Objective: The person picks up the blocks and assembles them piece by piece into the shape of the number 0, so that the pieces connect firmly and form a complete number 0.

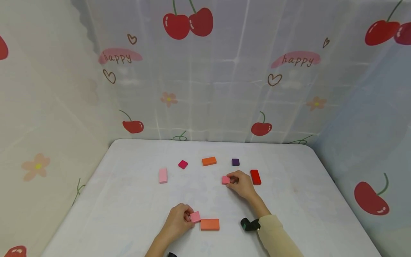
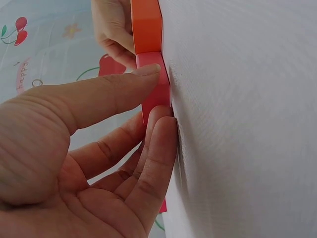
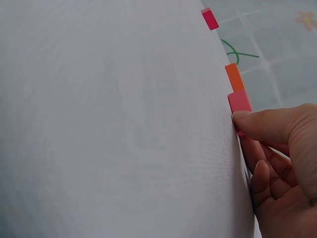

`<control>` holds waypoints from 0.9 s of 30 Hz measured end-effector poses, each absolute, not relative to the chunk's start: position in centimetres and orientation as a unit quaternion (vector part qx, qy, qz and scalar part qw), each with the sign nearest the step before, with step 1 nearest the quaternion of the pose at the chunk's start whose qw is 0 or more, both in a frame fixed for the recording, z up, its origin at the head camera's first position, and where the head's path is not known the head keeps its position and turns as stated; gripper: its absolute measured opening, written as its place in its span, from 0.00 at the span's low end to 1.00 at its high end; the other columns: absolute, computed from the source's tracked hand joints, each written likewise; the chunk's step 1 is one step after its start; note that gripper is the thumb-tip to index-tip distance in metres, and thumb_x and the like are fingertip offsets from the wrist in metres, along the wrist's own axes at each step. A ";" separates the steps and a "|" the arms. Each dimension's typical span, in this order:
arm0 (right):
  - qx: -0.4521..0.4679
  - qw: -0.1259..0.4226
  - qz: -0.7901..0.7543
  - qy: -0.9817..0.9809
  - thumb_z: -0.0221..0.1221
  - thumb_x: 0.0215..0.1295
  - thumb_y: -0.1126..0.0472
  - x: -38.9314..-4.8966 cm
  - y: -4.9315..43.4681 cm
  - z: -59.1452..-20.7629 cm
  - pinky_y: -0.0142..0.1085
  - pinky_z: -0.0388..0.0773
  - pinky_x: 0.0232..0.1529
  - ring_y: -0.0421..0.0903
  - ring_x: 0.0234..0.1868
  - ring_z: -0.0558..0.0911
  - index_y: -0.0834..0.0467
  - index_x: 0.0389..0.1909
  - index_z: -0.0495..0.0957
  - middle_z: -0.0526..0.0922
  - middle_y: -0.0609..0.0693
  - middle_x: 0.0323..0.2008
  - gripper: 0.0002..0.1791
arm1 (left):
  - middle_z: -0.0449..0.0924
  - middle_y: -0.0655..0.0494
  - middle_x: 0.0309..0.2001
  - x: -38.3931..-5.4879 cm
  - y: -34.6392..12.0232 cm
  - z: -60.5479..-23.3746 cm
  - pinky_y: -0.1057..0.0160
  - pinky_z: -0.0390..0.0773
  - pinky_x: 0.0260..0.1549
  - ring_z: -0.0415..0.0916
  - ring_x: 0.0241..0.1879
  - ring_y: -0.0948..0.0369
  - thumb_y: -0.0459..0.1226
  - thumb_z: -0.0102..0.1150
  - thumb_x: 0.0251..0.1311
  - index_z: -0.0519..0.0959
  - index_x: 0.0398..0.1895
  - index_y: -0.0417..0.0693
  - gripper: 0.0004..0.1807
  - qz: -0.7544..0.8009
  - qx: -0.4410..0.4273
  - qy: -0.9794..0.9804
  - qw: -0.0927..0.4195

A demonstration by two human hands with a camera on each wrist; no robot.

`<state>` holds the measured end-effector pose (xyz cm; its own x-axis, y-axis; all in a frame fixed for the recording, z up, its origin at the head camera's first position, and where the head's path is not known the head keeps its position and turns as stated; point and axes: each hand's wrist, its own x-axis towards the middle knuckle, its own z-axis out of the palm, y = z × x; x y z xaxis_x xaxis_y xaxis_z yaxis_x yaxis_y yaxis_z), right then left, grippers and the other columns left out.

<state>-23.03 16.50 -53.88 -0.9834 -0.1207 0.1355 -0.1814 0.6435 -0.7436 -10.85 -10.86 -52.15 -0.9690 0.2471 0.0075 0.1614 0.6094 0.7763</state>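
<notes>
Near the front of the white table, my left hand pinches a small pink block between thumb and fingers. That block sits against the left end of an orange rectangular block; the left wrist view shows the pink block and the orange block end to end on the tabletop. Farther back and to the right, my right hand pinches another pink block by its right side. In the right wrist view, the thumb lies on this pink block, low at the table surface.
Behind the hands lie a light pink block, a magenta block, a second orange block, a dark purple block and a red block. A white table is enclosed by cherry-printed curtains.
</notes>
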 end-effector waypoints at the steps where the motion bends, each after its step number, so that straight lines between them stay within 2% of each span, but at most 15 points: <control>1: 0.083 0.039 0.414 -0.906 0.72 0.50 0.68 -23.0 16.5 -53.9 0.29 0.75 0.34 0.42 0.33 0.77 0.59 0.42 0.85 0.80 0.49 0.32 0.16 | 0.71 0.58 0.27 -10.9 -10.9 -52.2 0.72 0.71 0.26 0.67 0.26 0.70 0.26 0.74 0.41 0.79 0.33 0.40 0.15 0.426 0.114 0.896 0.050; 11: 0.056 0.056 0.426 -0.901 0.73 0.50 0.66 -21.5 16.4 -53.3 0.28 0.77 0.34 0.43 0.32 0.77 0.59 0.42 0.84 0.81 0.50 0.32 0.16 | 0.71 0.57 0.27 -10.9 -10.9 -52.0 0.72 0.70 0.26 0.68 0.27 0.67 0.26 0.74 0.42 0.79 0.33 0.40 0.15 0.423 0.107 0.898 0.056; 27: 0.039 0.043 0.432 -0.900 0.74 0.47 0.67 -15.6 16.6 -52.0 0.25 0.77 0.33 0.39 0.30 0.77 0.58 0.40 0.83 0.80 0.46 0.31 0.17 | 0.71 0.58 0.27 -11.0 -10.9 -52.0 0.72 0.71 0.27 0.67 0.26 0.69 0.26 0.75 0.42 0.79 0.33 0.39 0.15 0.420 0.112 0.899 0.055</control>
<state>-15.56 16.64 -51.97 -0.9932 -0.0338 0.1116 -0.1082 0.6236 -0.7742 -11.02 -10.88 -52.02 -0.9692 0.2463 -0.0045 0.1547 0.6230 0.7668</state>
